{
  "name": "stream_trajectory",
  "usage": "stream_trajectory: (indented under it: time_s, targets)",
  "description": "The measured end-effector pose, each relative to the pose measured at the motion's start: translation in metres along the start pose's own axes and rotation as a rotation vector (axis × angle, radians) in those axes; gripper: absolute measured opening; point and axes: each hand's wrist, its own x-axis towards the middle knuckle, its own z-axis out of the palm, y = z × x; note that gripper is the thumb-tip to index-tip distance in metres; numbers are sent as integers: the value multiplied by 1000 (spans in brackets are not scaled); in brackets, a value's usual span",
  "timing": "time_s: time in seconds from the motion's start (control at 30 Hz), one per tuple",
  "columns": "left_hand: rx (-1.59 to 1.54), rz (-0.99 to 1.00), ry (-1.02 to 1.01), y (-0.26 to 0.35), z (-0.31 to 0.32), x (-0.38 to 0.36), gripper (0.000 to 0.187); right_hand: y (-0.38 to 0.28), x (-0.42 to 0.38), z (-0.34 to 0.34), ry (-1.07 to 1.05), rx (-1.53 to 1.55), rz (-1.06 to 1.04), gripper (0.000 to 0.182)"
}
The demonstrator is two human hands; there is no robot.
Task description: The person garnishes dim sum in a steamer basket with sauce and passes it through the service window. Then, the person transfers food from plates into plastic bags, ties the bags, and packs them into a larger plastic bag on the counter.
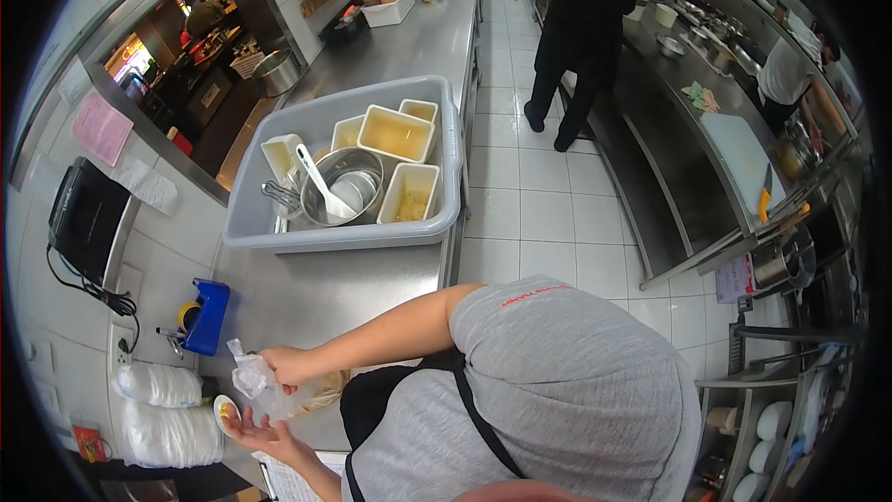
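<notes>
My right hand is closed on the gathered top of a clear plastic bag, whose body hangs between my two hands over the steel counter. Below it, my left hand is turned palm up with fingers apart. Its fingertips overlap a small round white item with some yellow in it. Close to my body, a brownish see-through packet lies on the counter. A blue tape dispenser with a yellow roll stands just past the bag.
A grey tub holds a steel pot, a white ladle and several plastic containers. Wrapped white stacks sit against the wall. Papers on a clipboard lie beside my left forearm. Across the aisle, a person in black stands at another counter.
</notes>
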Motion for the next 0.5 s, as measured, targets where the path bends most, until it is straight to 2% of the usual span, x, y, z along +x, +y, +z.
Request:
stream_trajectory:
  time_s: [0.07, 0.17, 0.2, 0.23, 0.3, 0.4, 0.47, 0.5]
  targets:
    - [4, 62, -114, -53, -2, -25, 93, 0, -1, 3, -60, 43, -15, 23]
    - [126, -205, -518, -91, 15, -54, 87, -7, -15, 17, -170, 61, -46, 21]
    - [134, -238, -541, -98, 20, -54, 85, -12, -23, 23, -209, 43, -68, 21]
    - [127, -242, -515, -104, 23, -50, 83, -18, -28, 27, -215, 39, -65, 21]
    - [120, -234, -445, -113, 28, -43, 80, -28, -37, 34, -103, -245, -165, 25]
    - [76, -197, -327, -124, 33, -31, 74, -46, -38, 12, -66, -257, -269, 28]
    - [53, -197, -299, -127, 32, -24, 70, -29, -15, -4, -24, -154, -430, 25]
    - [42, -205, -286, -127, 31, -19, 68, -41, -17, -16, 86, -122, -504, 22]
